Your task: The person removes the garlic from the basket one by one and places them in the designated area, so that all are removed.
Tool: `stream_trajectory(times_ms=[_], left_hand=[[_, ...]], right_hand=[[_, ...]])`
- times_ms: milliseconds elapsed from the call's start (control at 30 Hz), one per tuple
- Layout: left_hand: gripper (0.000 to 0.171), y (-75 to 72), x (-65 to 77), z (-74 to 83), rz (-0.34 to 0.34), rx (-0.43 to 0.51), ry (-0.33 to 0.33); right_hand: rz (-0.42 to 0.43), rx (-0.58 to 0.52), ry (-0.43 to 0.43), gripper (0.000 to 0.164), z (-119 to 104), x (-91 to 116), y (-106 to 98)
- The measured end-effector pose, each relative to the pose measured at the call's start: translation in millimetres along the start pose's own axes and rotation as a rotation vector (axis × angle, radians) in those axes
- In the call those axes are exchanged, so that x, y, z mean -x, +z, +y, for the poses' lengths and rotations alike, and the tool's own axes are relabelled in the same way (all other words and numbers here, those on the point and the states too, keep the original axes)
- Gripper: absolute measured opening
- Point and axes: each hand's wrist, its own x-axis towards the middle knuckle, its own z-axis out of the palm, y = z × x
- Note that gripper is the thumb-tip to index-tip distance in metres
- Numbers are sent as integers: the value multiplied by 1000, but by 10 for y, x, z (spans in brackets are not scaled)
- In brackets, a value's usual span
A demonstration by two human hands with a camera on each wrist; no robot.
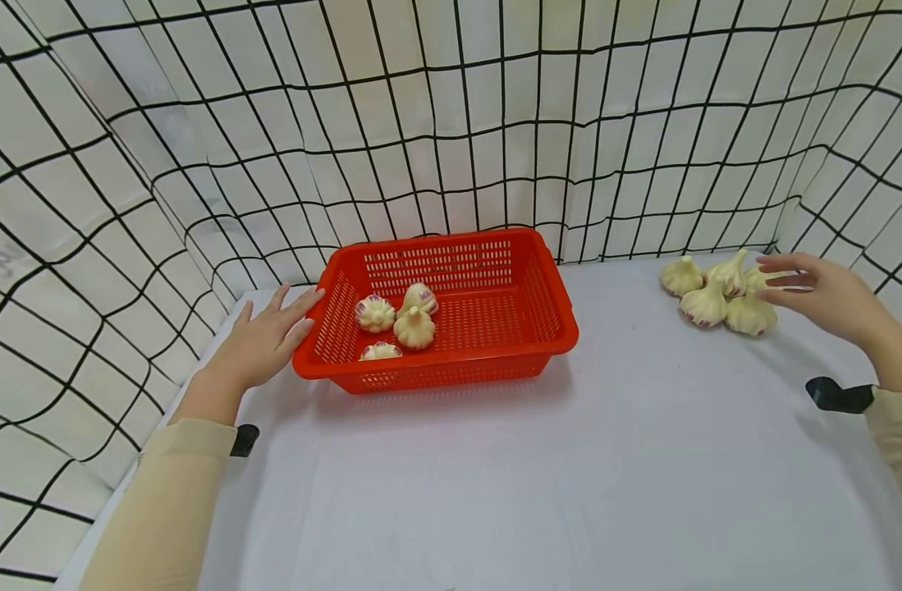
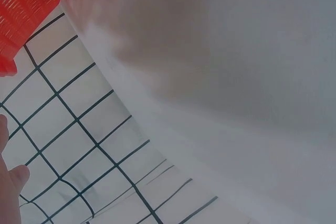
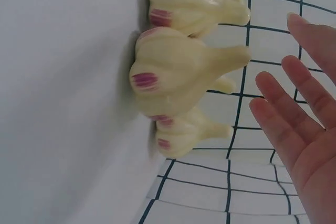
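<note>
My left hand point(image 1: 262, 336) rests with spread fingers at the left rim of a red plastic basket point(image 1: 451, 369). Inside it, toward the left, lie several garlic bulbs point(image 1: 414, 328), cream with purple streaks. My right hand point(image 1: 827, 295) hovers beside a cluster of garlic bulbs point(image 1: 704, 305) on the right of the table. In the right wrist view its fingers point(image 3: 283, 124) are extended, apart from the garlic bulbs point(image 3: 168, 72), and the palm holds nothing. The left wrist view catches only a thumb point(image 2: 20, 177) and part of another finger, with the basket point(image 2: 26, 9) at its corner.
A white table point(image 1: 495, 484) spreads beneath everything. Black wire grid point(image 1: 458, 123) over white sheeting stands along the back and both sides, close behind the basket and the garlic cluster. Black straps point(image 1: 838, 396) sit at the wrists.
</note>
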Motion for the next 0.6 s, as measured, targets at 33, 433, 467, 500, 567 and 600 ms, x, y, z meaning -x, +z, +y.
stream_trajectory(times_ms=[33, 433, 467, 500, 567, 600], left_hand=[[67, -3, -2, 0, -1, -1, 0], [67, -31, 20, 32, -9, -6, 2], [67, -35, 19, 34, -10, -5, 3], [67, -39, 18, 35, -12, -7, 4], [67, -45, 15, 32, -14, -8, 4], [67, -47, 15, 29, -15, -11, 3]], right_hand=[[-10, -12, -10, 60, -38, -15, -6], [-58, -86, -116, 51, -574, -182, -22], [-56, -86, -129, 50, -623, -195, -19], [-54, -90, -140, 49, -674, -209, -19], [-56, -93, -157, 48, -781, -242, -20], [-55, -101, -168, 47, -837, -262, -19]])
